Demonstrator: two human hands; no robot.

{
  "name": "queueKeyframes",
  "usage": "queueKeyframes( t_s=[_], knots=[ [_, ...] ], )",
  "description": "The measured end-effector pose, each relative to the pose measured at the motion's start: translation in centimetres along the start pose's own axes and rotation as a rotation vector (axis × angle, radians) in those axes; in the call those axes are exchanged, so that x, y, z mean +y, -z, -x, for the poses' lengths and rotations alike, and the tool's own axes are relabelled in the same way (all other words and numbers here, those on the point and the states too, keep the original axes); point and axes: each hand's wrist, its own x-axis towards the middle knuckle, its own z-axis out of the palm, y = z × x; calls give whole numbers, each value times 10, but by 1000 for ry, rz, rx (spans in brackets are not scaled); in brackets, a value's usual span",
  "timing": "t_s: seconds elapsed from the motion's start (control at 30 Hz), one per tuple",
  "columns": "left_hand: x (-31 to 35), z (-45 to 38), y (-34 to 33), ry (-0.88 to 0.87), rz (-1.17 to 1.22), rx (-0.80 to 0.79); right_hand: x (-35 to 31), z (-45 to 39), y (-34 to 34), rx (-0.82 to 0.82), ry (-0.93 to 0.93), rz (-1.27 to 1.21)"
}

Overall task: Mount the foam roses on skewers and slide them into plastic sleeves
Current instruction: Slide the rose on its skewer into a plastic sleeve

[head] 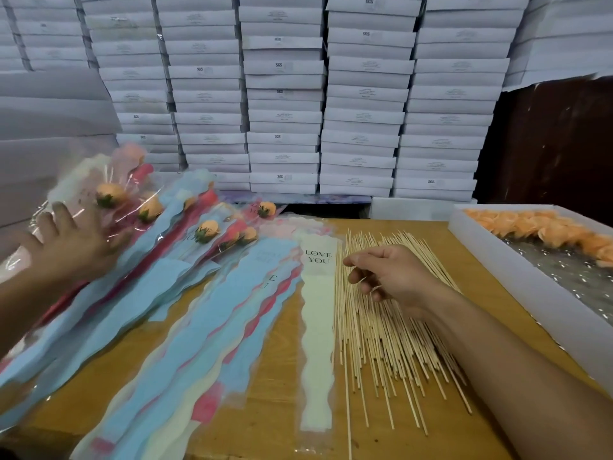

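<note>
Skewers are spread in a loose fan across the wooden table, directly under the right hand. That hand is held palm down over the upper part of the pile with its fingers loosely curled; the thumb and forefinger are brought close together at their tips, but whether a skewer is actually pinched between them cannot be told. Just beyond the fingertips, toward the person's left, a cream sleeve printed "LOVE YOU" is laid flat, touching the edge of the skewer pile. Further to that side, empty blue, pink and cream sleeves are overlapped in a stack.

The left hand is laid flat, fingers straight and spread, on top of a pile of finished sleeves, each with an orange foam rose inside; part of this hand is seen through clear plastic. Nothing is gripped by it.

To the outer side of the right forearm, a white tray is set, with loose orange foam roses heaped at its far end. Beyond both hands, white boxes are stacked in tall columns.
</note>
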Motion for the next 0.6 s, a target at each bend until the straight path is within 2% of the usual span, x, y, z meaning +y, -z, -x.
queueKeyframes(
  t_s=[0.13,0.27,0.4,0.6],
  knots=[
    [-6,15,-7,-84,-15,35,3,-1,-1,-5,2,18],
    [23,22,14,-189,48,91,4,-2,-5,-30,18,23],
    [100,51,34,-315,162,49,3,-2,-4,-18,27,18],
    [239,133,36,-494,353,-183,5,-10,17,68,30,22]
  ],
)
